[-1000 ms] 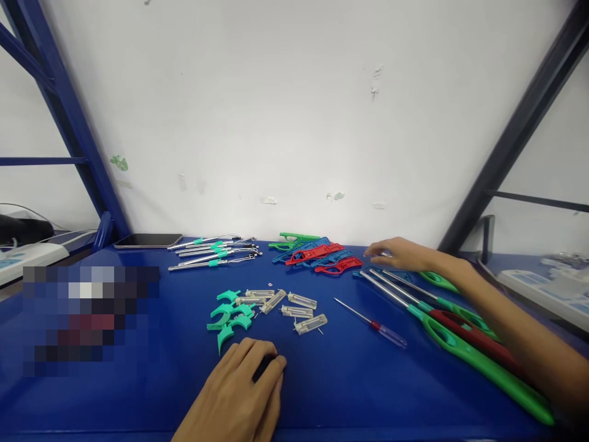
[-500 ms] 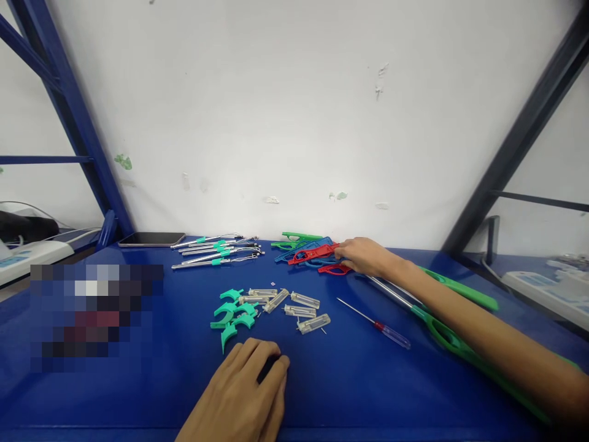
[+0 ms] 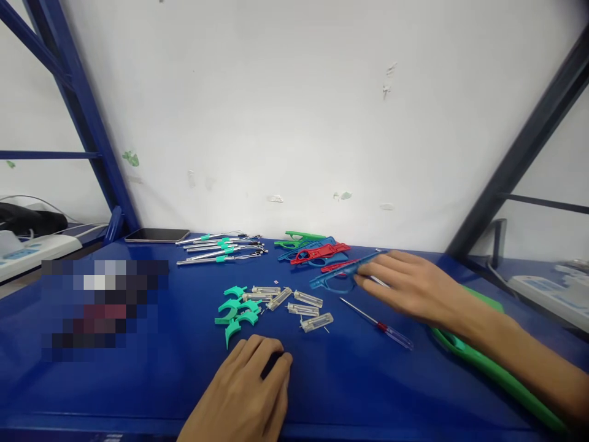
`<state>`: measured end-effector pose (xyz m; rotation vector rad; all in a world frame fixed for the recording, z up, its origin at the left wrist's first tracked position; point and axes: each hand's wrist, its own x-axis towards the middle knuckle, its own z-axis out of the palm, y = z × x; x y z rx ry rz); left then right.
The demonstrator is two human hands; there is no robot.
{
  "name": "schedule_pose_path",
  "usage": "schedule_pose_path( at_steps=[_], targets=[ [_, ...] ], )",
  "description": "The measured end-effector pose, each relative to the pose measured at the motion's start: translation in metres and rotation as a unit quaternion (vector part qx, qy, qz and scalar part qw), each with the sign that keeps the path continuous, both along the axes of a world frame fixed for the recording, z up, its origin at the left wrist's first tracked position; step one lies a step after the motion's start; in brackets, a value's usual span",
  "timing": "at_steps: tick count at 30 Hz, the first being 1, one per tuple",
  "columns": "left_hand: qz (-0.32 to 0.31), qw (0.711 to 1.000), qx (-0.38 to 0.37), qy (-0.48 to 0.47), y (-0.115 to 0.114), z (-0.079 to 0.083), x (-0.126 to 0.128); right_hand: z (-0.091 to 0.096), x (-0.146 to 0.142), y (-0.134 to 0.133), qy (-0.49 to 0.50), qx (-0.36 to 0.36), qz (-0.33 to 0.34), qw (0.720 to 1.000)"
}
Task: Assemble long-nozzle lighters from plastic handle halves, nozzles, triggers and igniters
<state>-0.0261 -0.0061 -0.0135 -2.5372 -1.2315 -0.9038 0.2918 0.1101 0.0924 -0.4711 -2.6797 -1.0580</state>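
Note:
My right hand (image 3: 409,285) is pinched on a blue plastic handle shell (image 3: 338,277), holding it just above the blue table (image 3: 151,380) beside the pile of red, blue and green shells (image 3: 317,250). A small screwdriver with a red collar (image 3: 375,321) lies under that hand. My left hand (image 3: 243,393) rests on the table near the front edge with its fingers curled, and I cannot see anything in it. Just beyond it lie teal trigger pieces (image 3: 237,310) and several clear plastic parts (image 3: 301,306).
Metal rods with teal collars (image 3: 221,248) lie at the back left beside a dark phone (image 3: 156,234). A long green lighter body (image 3: 497,374) lies under my right forearm. Blue shelf struts rise at both sides. A white device (image 3: 32,248) sits far left.
My right hand went left from the long lighters to the shell pile, took a blue shell, and has drawn it back toward me. My left hand stayed put.

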Motion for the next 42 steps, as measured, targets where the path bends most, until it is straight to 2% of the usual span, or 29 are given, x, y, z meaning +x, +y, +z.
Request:
schedule_pose_path(
  at_steps=[3, 5, 6, 8, 10, 13, 16, 20, 24, 27, 30, 33, 36, 39, 42],
  targets=[
    [0.000, 0.999, 0.020, -0.031, 0.000, 0.000, 0.000, -0.003, -0.011, -0.030, 0.025, -0.016, 0.023, 0.999],
    [0.011, 0.998, 0.038, -0.054, 0.001, 0.002, -0.004, -0.011, -0.020, -0.046, 0.036, -0.053, 0.018, 0.998],
    [0.021, 0.996, 0.053, -0.063, 0.002, 0.004, -0.007, -0.016, -0.023, -0.053, 0.043, -0.081, 0.011, 0.996],
    [0.055, 0.992, 0.081, -0.073, 0.004, 0.008, -0.017, -0.031, -0.030, -0.064, 0.054, -0.182, -0.009, 0.982],
    [0.092, 0.987, 0.102, -0.088, 0.008, 0.012, -0.028, -0.046, -0.036, -0.071, 0.055, -0.243, -0.022, 0.968],
    [0.123, 0.982, 0.100, -0.104, 0.014, 0.012, -0.041, -0.062, -0.041, -0.074, 0.042, -0.290, -0.023, 0.956],
    [0.136, 0.982, 0.087, -0.099, 0.020, 0.006, -0.045, -0.059, -0.046, -0.072, 0.047, -0.314, -0.016, 0.948],
    [0.163, 0.979, 0.081, -0.087, 0.026, -0.002, -0.043, -0.029, -0.067, -0.049, 0.015, -0.284, -0.033, 0.958],
    [0.183, 0.977, 0.080, -0.077, 0.027, -0.003, -0.040, -0.001, -0.119, 0.010, -0.012, -0.238, -0.056, 0.969],
    [0.187, 0.977, 0.077, -0.072, 0.025, -0.003, -0.039, 0.004, -0.174, 0.060, -0.031, -0.219, -0.068, 0.973],
    [0.190, 0.976, 0.074, -0.071, 0.023, -0.003, -0.039, -0.002, -0.226, 0.092, -0.041, -0.215, -0.067, 0.974],
    [0.192, 0.976, 0.073, -0.073, 0.022, -0.003, -0.039, -0.013, -0.264, 0.098, -0.029, -0.210, -0.080, 0.974],
    [0.193, 0.975, 0.076, -0.077, 0.022, -0.003, -0.038, -0.023, -0.282, 0.095, -0.023, -0.212, -0.095, 0.972],
    [0.193, 0.974, 0.083, -0.084, 0.022, -0.003, -0.038, -0.023, -0.283, 0.095, -0.030, -0.225, -0.110, 0.968],
    [0.194, 0.972, 0.097, -0.094, 0.020, -0.002, -0.039, -0.010, -0.267, 0.096, -0.030, -0.234, -0.120, 0.964]
  ],
)
